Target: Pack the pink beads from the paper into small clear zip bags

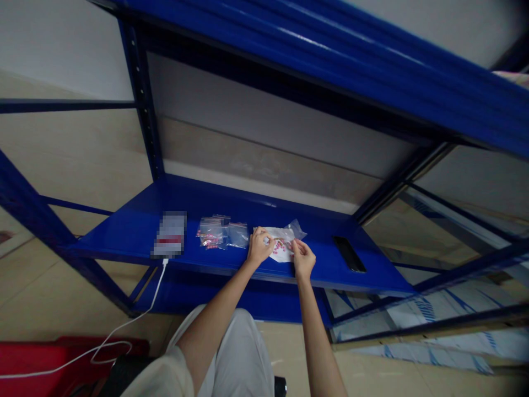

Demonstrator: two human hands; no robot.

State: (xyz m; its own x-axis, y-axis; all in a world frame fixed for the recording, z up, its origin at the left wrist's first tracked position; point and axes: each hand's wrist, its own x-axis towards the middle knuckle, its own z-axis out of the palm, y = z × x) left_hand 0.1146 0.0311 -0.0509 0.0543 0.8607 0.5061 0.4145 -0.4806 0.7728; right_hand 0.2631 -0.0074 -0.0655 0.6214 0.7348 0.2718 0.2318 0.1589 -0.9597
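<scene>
Small pink beads [278, 249] lie on a white sheet [282, 258], which rests on the blue shelf. At the sheet's left side is my left hand [260, 246], its fingers curled and pinched together over the edge. Opposite it, my right hand [303, 259] pinches with thumb and forefinger at the sheet's right side. Whatever either hand holds is too small to make out. Behind my right hand, a clear plastic bag [296, 227] lies by the sheet's far corner. Left of my left hand lie a clear zip bag [237, 235] and several bags with pink beads [211, 234].
A blurred-out device [169, 234] with a white cable [154, 300] is at the left of the blue shelf [231, 201]. A black phone [349, 253] lies at the right. Another blue shelf board [322, 60] runs overhead. A red object [37, 358] stands at lower left.
</scene>
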